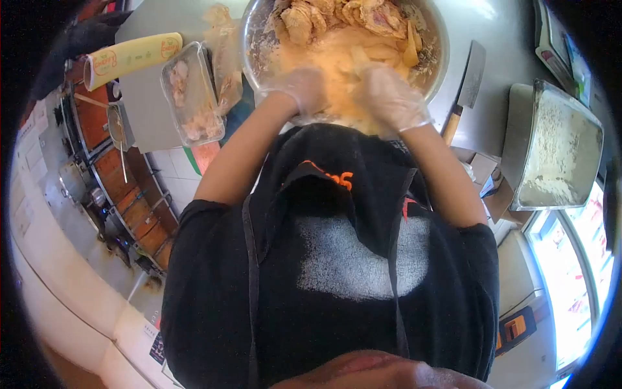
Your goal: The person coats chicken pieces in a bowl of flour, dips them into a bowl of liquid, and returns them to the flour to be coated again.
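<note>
A large steel bowl (443, 52) holds an orange-tan powdery coating (337, 55). Coated pieces that look like chicken (372, 18) are heaped along its far side. Both hands wear clear plastic gloves and are down in the near part of the bowl. My left hand (303, 89) is at the left of the coating, its fingers smeared by motion. On the right, my right hand (391, 97) reaches into the coating beside some coated pieces; its fingertips are blurred and partly hidden. Whether either hand grips a piece does not show.
Left of the bowl stand a clear plastic tray (192, 97) of raw-looking meat, a crumpled plastic bag (227, 61) and a cream-coloured printed roll (133, 59). A broad-bladed knife (473, 74) lies at the right. Beyond it is a metal pan (560, 152) with whitish residue.
</note>
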A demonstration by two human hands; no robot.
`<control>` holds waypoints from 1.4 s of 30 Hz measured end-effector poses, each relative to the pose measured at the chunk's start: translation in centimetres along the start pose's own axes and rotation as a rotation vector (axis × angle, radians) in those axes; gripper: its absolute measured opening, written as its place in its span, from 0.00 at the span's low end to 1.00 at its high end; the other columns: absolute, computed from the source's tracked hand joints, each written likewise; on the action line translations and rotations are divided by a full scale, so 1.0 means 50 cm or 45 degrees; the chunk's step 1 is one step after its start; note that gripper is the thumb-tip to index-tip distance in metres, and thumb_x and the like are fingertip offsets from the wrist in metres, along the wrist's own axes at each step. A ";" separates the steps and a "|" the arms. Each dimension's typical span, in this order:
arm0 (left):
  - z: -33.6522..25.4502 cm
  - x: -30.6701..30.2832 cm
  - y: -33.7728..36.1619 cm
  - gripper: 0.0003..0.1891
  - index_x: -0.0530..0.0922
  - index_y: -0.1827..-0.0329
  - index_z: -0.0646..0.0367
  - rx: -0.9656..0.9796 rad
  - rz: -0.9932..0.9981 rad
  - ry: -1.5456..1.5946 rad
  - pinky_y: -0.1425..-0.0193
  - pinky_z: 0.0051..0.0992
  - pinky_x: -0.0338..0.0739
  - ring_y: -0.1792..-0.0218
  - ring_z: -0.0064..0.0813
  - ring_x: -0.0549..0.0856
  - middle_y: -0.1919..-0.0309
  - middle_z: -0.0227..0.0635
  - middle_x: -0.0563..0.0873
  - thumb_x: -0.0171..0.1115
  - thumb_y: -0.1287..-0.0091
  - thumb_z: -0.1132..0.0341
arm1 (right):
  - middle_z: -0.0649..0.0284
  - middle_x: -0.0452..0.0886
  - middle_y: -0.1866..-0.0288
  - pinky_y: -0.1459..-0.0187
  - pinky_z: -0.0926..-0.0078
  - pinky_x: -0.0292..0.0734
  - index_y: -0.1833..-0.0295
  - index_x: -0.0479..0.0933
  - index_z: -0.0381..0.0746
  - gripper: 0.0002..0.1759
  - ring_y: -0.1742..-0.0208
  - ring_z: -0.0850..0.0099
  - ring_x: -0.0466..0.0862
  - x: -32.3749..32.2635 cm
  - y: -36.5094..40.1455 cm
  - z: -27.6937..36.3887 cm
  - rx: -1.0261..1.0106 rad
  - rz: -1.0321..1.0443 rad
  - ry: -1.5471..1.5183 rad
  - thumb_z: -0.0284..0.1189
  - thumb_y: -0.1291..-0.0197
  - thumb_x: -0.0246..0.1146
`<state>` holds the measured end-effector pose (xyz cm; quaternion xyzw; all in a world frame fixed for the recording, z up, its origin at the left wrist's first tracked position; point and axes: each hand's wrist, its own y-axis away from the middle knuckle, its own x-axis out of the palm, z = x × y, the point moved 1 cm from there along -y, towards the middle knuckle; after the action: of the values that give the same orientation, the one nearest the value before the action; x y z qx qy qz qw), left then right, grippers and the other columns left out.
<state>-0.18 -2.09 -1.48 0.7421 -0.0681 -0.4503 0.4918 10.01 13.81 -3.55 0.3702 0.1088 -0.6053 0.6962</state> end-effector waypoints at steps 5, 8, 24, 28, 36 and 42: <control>-0.023 -0.024 0.022 0.25 0.80 0.47 0.71 0.064 0.171 0.208 0.37 0.43 0.77 0.44 0.51 0.85 0.48 0.57 0.84 0.57 0.37 0.56 | 0.47 0.86 0.59 0.46 0.56 0.78 0.51 0.82 0.36 0.13 0.52 0.49 0.85 -0.032 0.040 -0.034 -0.418 -0.462 0.236 0.34 0.34 0.60; -0.040 -0.016 0.017 0.27 0.80 0.46 0.70 0.108 0.010 0.291 0.37 0.44 0.77 0.43 0.51 0.84 0.47 0.55 0.84 0.58 0.36 0.53 | 0.46 0.85 0.59 0.49 0.56 0.78 0.55 0.82 0.37 0.13 0.53 0.49 0.84 -0.083 0.038 -0.029 -0.157 -0.339 0.272 0.35 0.36 0.63; -0.071 -0.018 0.016 0.21 0.80 0.43 0.63 -0.136 -0.219 0.281 0.39 0.39 0.80 0.43 0.45 0.86 0.45 0.48 0.85 0.57 0.34 0.60 | 0.45 0.85 0.56 0.48 0.57 0.79 0.52 0.84 0.37 0.15 0.51 0.49 0.85 -0.136 0.042 -0.016 -0.126 -0.396 -0.017 0.35 0.41 0.69; -0.034 -0.031 0.027 0.14 0.85 0.52 0.63 -0.025 -0.172 -0.015 0.43 0.38 0.82 0.46 0.42 0.88 0.51 0.47 0.88 0.56 0.34 0.67 | 0.44 0.85 0.58 0.50 0.56 0.79 0.53 0.84 0.38 0.14 0.53 0.48 0.85 -0.136 0.040 -0.024 -0.191 -0.476 -0.041 0.34 0.41 0.69; -0.081 -0.049 0.028 0.13 0.84 0.54 0.61 0.337 -0.681 -0.208 0.38 0.36 0.79 0.48 0.42 0.86 0.55 0.47 0.87 0.61 0.40 0.67 | 0.47 0.84 0.64 0.56 0.55 0.79 0.59 0.84 0.38 0.10 0.58 0.46 0.84 -0.139 0.040 -0.014 -0.180 -0.449 -0.095 0.33 0.41 0.68; -0.077 -0.017 -0.106 0.09 0.86 0.64 0.58 0.344 -0.844 -0.140 0.57 0.40 0.84 0.61 0.42 0.89 0.65 0.45 0.89 0.57 0.38 0.69 | 0.45 0.85 0.59 0.51 0.58 0.79 0.55 0.85 0.37 0.13 0.55 0.49 0.85 -0.137 0.042 -0.008 -0.113 -0.149 0.168 0.35 0.38 0.67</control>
<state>0.32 3.63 -4.75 0.7569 0.0911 -0.6114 0.2120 10.39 19.27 1.07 0.3712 0.2024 -0.6139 0.6666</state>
